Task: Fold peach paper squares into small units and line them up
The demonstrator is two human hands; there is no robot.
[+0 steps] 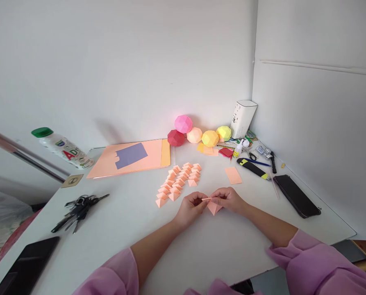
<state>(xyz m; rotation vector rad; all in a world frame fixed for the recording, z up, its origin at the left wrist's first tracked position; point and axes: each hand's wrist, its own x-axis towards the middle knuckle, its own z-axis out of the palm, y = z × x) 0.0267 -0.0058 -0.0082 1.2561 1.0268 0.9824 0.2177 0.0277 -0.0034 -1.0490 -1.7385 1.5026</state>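
Between both hands, over the front middle of the table, is a peach paper piece [214, 207] with folded edges and a pointed lower end. My left hand [191, 208] pinches its left edge between thumb and fingers. From the right, my right hand [228, 199] pinches the same piece, its fingers close to the left ones. Several folded peach paper units [174, 186] lie in overlapping rows just beyond my left hand. A flat peach paper rectangle [233, 175] rests beyond my right hand.
Faceted paper balls [183, 123] sit along the wall. Peach sheets [130, 159] and a bottle [61, 147] stand at back left, with keys [78, 209] nearer. On the right are a utility knife [253, 169], glue bottle [238, 149], phone [296, 196] and white box [243, 119].
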